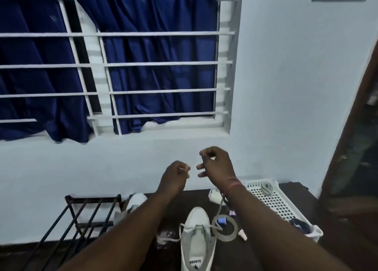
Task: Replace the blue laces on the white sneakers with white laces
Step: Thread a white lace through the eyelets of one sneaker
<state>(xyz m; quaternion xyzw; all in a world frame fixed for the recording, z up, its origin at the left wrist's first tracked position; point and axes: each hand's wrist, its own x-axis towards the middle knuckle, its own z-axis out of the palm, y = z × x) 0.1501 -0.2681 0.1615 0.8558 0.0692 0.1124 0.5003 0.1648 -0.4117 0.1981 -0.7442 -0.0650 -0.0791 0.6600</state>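
Note:
A white sneaker (197,236) stands on the dark table between my forearms, toe pointing away. A white lace (221,204) is threaded through its lowest eyelets. The lace's right side loops beside the shoe and rises along my right wrist. Its left end (166,240) lies on the table. My right hand (217,165) is raised before the wall with curled fingers, pinching the lace. My left hand (174,176), just left of it, pinches something thin that looks like the lace tip. A second white sneaker (136,202) is partly hidden behind my left forearm.
A white perforated basket (272,201) sits at the right with a dark bundle (299,225) in it. A black metal rack (86,215) stands at the left. A blue spool (221,221), a white packet (214,196) and small bits lie near the shoe. A dark door frame edges the right.

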